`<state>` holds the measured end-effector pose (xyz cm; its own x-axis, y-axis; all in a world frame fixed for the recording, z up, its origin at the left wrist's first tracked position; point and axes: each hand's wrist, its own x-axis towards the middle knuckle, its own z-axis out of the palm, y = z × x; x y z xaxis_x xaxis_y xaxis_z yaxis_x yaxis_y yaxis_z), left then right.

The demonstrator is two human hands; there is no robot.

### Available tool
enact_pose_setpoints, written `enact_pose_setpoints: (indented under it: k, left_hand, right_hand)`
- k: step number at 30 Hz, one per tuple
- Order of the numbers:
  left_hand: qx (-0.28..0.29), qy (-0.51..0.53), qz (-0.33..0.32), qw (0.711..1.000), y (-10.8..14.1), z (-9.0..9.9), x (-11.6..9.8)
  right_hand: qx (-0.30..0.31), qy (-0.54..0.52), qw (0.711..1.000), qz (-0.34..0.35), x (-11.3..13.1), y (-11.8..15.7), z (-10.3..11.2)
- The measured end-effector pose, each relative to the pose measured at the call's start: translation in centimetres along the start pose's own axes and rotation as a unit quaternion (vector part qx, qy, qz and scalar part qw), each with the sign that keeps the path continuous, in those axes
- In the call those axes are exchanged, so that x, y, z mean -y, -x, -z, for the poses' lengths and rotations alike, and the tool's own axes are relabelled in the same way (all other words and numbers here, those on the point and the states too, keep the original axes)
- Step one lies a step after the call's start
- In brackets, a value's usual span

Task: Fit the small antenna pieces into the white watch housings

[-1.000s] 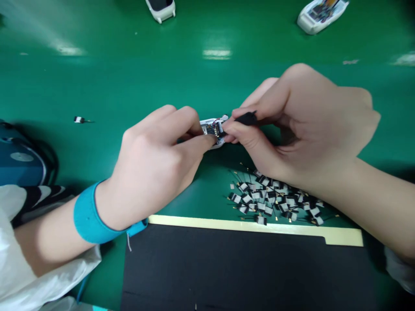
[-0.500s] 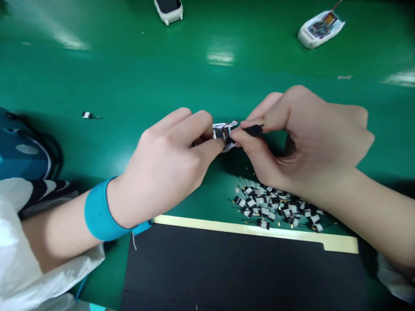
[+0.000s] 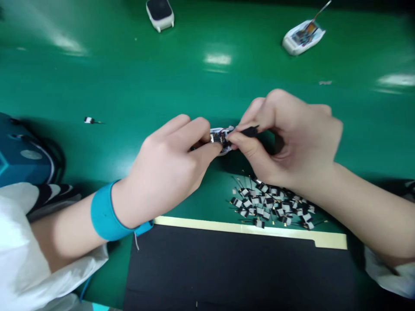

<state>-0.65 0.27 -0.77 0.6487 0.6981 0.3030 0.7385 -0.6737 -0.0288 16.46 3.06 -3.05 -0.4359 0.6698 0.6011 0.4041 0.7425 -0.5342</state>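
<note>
Green workbench (image 3: 129, 77), left grip (image 3: 165, 166) clenching white device housing (image 3: 218, 138), right grip (image 3: 288, 138) pinching black connector (image 3: 249, 131), wired tabs (image 3: 269, 205) heaped nearby

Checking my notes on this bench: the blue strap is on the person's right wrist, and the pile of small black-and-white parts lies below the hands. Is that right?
No: the blue strap is on the wrist of the left hand, not the right, as the head view shows. The pile is where you said.
</note>
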Motion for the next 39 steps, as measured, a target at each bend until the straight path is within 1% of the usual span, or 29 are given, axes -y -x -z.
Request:
enact_pose_setpoints:
  k: [2, 4, 7, 9, 10, 13, 15, 18, 25, 32, 39]
  left_hand:
    - [-0.015, 0.017, -0.009, 1.000, 0.0, 0.0, 0.1]
    - [-0.025, 0.032, -0.010, 0.999, 0.0, -0.1, 0.1]
    - [-0.026, 0.044, -0.003, 0.999, 0.1, -0.1, 0.1]
    - [-0.024, 0.048, -0.002, 0.999, 0.1, -0.1, 0.1]
    - [-0.023, 0.050, -0.001, 0.998, 0.1, -0.1, 0.1]
    - [-0.014, 0.058, -0.001, 0.998, 0.0, 0.1, 0.1]
    - [-0.003, 0.062, -0.002, 0.998, 0.0, 0.3, 0.0]
    - [0.012, 0.059, -0.001, 0.998, -0.1, 0.5, 0.0]
    - [0.012, 0.057, 0.002, 0.998, -0.1, 0.5, -0.1]
    - [0.010, 0.058, 0.010, 0.998, -0.1, 0.5, -0.2]
    - [0.013, 0.030, 0.009, 0.999, 0.0, 0.6, -0.3]
  right_hand:
    - [-0.007, -0.060, 0.998, -0.027, -0.2, 0.1, -0.2]
    - [-0.030, -0.119, 0.990, -0.069, -0.4, 0.2, -0.2]
    - [-0.106, -0.206, 0.966, -0.115, -0.4, 0.5, -0.1]
    - [-0.131, -0.234, 0.955, -0.124, -0.4, 0.6, 0.1]
    - [-0.130, -0.238, 0.955, -0.122, -0.4, 0.7, 0.2]
    - [-0.098, -0.229, 0.962, -0.116, -0.2, 0.8, 0.4]
    - [-0.076, -0.220, 0.965, -0.120, -0.1, 0.8, 0.7]
    - [-0.060, -0.215, 0.967, -0.127, 0.1, 0.7, 1.0]
    - [-0.072, -0.189, 0.974, -0.106, 0.0, 0.7, 1.0]
    - [-0.069, -0.165, 0.979, -0.095, 0.2, 0.6, 1.0]
    - [-0.059, -0.144, 0.984, -0.089, 0.3, 0.7, 1.1]
